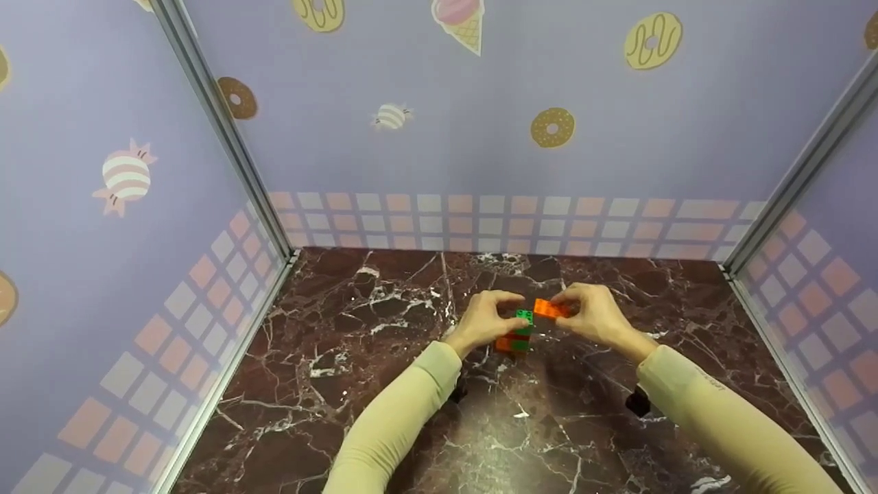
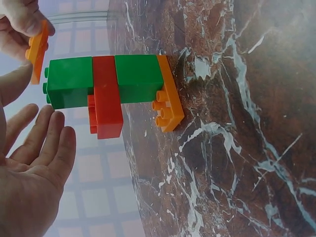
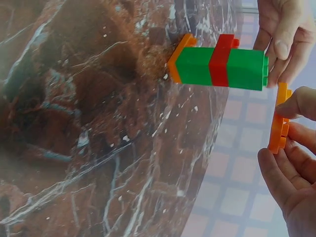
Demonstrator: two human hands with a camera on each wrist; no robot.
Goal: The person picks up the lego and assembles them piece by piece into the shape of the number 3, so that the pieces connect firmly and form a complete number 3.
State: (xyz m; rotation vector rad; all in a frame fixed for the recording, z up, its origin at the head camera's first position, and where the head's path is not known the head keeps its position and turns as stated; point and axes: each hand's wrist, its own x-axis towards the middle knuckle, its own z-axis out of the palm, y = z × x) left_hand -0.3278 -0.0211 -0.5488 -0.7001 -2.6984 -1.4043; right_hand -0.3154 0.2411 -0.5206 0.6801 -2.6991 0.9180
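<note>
On the table stands a small tower of toy building blocks: an orange base plate, a green block, a red block jutting out sideways, and another green block on top with bare studs. My right hand pinches a flat orange brick between thumb and fingers, just above and to the right of the tower. Beside the tower's top is my left hand, its fingers extended and loosely bent with nothing held. Its thumb overlaps the top green block in the head view; contact is unclear.
The tabletop is dark red marble pattern with white veins. Purple walls printed with sweets enclose it at the back and both sides, joined by metal corner posts.
</note>
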